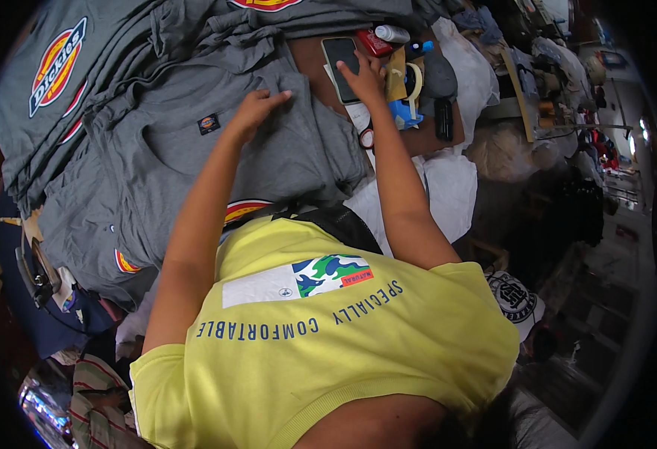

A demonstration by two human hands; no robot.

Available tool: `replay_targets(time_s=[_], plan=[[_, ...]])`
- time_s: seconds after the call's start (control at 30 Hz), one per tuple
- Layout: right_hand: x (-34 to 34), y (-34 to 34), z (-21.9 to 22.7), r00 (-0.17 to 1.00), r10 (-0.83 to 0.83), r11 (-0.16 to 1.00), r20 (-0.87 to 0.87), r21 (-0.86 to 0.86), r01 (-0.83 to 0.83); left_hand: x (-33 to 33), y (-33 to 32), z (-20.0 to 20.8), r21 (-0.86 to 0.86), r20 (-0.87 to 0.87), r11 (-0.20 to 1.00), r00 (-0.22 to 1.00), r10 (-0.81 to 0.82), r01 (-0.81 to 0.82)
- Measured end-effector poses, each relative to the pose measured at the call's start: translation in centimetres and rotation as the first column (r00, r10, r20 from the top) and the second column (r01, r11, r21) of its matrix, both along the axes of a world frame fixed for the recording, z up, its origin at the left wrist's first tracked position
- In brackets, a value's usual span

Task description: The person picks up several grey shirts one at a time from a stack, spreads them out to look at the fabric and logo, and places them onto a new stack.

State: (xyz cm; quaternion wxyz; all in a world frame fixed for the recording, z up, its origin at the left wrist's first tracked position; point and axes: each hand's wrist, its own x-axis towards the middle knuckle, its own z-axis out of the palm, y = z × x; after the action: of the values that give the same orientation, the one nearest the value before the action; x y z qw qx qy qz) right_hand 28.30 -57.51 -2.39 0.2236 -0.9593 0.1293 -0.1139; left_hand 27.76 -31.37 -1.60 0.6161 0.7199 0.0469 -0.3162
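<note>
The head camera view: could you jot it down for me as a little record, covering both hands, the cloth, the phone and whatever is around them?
Left hand: over the grey shirt, fingers partly extended, holding nothing visible
Right hand: at the phone, a finger over its screen
Grey shirt: spread out, small label inside the neck
Phone: lying face up, screen dark
Right of phone: red pack, tape roll
Upper left: more grey shirts, heaped
Contact of left hand with cloth: cannot tell

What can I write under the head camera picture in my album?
Left hand over a gray shirt, right hand at a dark-screened phone on a brown surface.
</note>
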Motion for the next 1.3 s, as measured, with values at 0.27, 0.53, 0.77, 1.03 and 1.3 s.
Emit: replay_targets(time_s=[0.27,0.53,0.77,1.03,1.3], plan=[[-4.3,0.6,1.3,0.960,0.107,0.994,0.257,0.002,-0.112,2.3,-0.8,2.7,-0.402,-0.337,0.913,0.938,-0.081,-0.066],[-10.0,1.7,5.9,0.987,0.160,0.820,0.007,0.555,-0.137,7.0,-0.4,-2.3,-0.723,-0.439,0.645,0.885,-0.152,-0.248],[-24.6,1.5,1.4,0.656,0.500,0.785,-0.565,0.615,-0.068,6.4,0.2,-3.4,-0.789,-0.347,0.594,0.912,-0.218,-0.158],[-26.4,3.6,-3.9,0.923,0.194,0.566,-0.333,0.806,0.172,6.9,0.5,-3.5,-0.805,-0.350,0.577,0.896,-0.275,-0.137],[-26.0,3.8,-7.1,0.935,0.179,0.429,-0.307,0.879,0.206,7.1,0.6,-4.5,-0.794,-0.352,0.587,0.906,-0.234,-0.157]])
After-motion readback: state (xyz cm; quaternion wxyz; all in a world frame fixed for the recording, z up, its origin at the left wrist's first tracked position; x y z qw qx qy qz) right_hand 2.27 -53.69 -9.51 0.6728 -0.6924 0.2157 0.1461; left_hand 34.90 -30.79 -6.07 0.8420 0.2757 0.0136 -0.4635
